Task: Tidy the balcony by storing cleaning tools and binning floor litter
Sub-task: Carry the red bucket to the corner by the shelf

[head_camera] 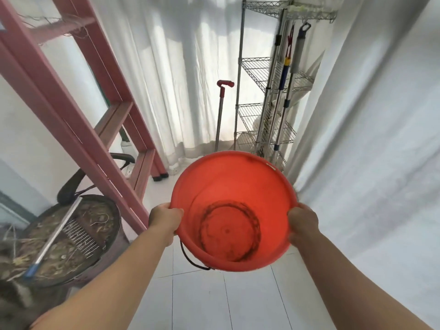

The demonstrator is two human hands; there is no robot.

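An empty red plastic bucket [234,203] is held up in front of me, its mouth tilted toward the camera, with a dark ring of grime on its bottom. My left hand [164,216] grips its left rim and my right hand [302,221] grips its right rim. A black wire handle [190,258] hangs below the bucket. Beyond it a red-headed mop pole [221,110] leans against the white curtain. Several long-handled tools [285,75] hang on a chrome wire rack [252,110] at the back right.
A pink ladder [78,96] leans at the left. Below it a round dark planter [71,236] of dry soil holds a metal rake [62,232]. White curtains line the back and right. The floor [214,301] is white tile.
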